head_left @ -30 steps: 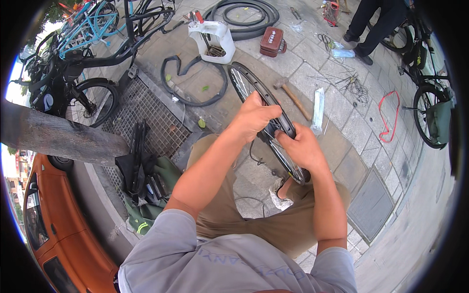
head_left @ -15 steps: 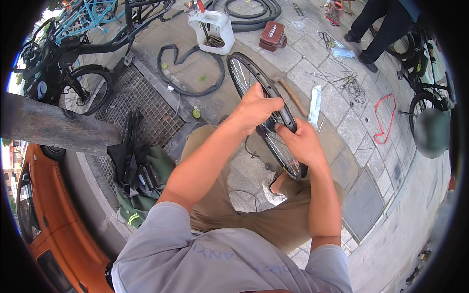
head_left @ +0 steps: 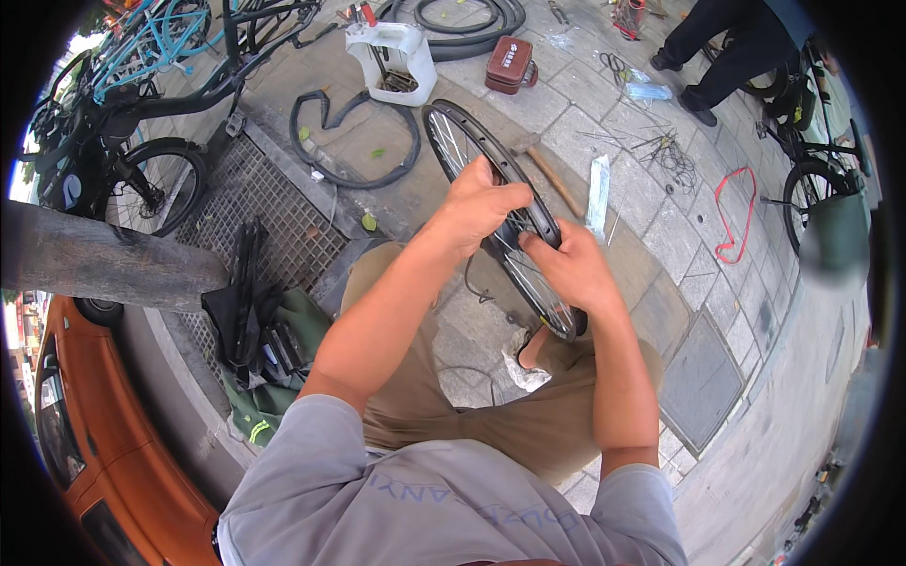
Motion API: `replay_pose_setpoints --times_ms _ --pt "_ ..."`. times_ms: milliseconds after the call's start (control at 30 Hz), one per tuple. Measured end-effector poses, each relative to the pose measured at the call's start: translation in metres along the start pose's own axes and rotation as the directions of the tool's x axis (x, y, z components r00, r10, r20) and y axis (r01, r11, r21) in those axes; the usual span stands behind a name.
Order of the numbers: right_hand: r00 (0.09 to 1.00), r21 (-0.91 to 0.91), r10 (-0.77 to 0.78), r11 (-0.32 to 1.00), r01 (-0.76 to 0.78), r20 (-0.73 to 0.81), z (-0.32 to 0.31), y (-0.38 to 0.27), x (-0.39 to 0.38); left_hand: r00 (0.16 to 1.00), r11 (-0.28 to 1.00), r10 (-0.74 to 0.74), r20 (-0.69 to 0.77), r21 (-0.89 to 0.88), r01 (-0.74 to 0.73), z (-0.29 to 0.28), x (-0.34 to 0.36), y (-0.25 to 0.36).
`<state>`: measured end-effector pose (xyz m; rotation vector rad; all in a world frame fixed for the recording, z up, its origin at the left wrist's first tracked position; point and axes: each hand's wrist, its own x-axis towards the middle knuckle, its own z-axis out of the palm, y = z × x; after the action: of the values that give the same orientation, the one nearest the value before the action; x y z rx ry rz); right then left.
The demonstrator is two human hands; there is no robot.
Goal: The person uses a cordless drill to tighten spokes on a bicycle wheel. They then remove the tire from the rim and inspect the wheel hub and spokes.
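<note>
A bicycle wheel point(head_left: 545, 300) with a black rim and thin silver spokes stands tilted between my knees, its lower end close to my right leg. My left hand point(head_left: 479, 208) is closed at the wheel's upper middle, thumb stretched across the rim. Lower on the same rim, my right hand point(head_left: 569, 267) grips from the right with its thumb toward the hub. Both hands partly cover the hub, and the fingertips behind the rim are hidden. Just past the wheel lies a hammer point(head_left: 555, 181) with a wooden handle.
Ahead are a cut-open white jug point(head_left: 418, 44) of tools, a brown case point(head_left: 510, 64), an inner tube point(head_left: 412, 132) and coiled tyres point(head_left: 510, 21). A red strap point(head_left: 720, 212) lies right. A person point(head_left: 722, 47) stands far right. At left are a post point(head_left: 113, 250) and dark bag point(head_left: 297, 325).
The view has shifted slightly, so the surroundings sit a little further left. Both hands keep their hold on the wheel, with hardly any visible movement along the rim.
</note>
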<state>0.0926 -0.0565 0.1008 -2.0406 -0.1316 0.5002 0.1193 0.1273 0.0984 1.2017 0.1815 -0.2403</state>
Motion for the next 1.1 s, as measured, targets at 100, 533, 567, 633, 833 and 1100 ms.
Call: replay_pose_setpoints --times_ms 100,533,567,633,833,1100 --pt "1.0 0.016 0.001 1.0 -0.002 0.011 -0.001 0.002 0.001 0.999 1.0 0.024 0.039 0.002 -0.025 0.004 -0.007 0.011" --pt "0.999 0.042 -0.037 0.998 0.037 -0.001 -0.004 -0.004 -0.002 0.997 0.995 0.064 0.047 0.073 -0.067 -0.007 0.004 -0.005" --pt "0.999 0.042 -0.05 0.998 0.05 -0.009 -0.003 -0.001 -0.001 0.997 0.996 0.058 0.052 0.066 -0.061 -0.008 0.005 -0.006" --pt "0.996 0.044 -0.085 0.995 0.086 -0.022 0.0 0.005 0.004 0.997 0.997 0.05 0.056 0.057 -0.053 -0.01 0.007 -0.007" --pt "0.997 -0.02 -0.068 0.998 0.067 -0.028 -0.001 0.002 0.002 1.0 0.999 0.004 -0.009 0.041 -0.003 -0.005 0.002 -0.003" --pt "1.0 0.096 -0.019 0.995 0.021 -0.013 -0.015 0.015 0.017 0.998 0.994 0.005 0.065 0.11 -0.012 0.0 0.025 -0.009"
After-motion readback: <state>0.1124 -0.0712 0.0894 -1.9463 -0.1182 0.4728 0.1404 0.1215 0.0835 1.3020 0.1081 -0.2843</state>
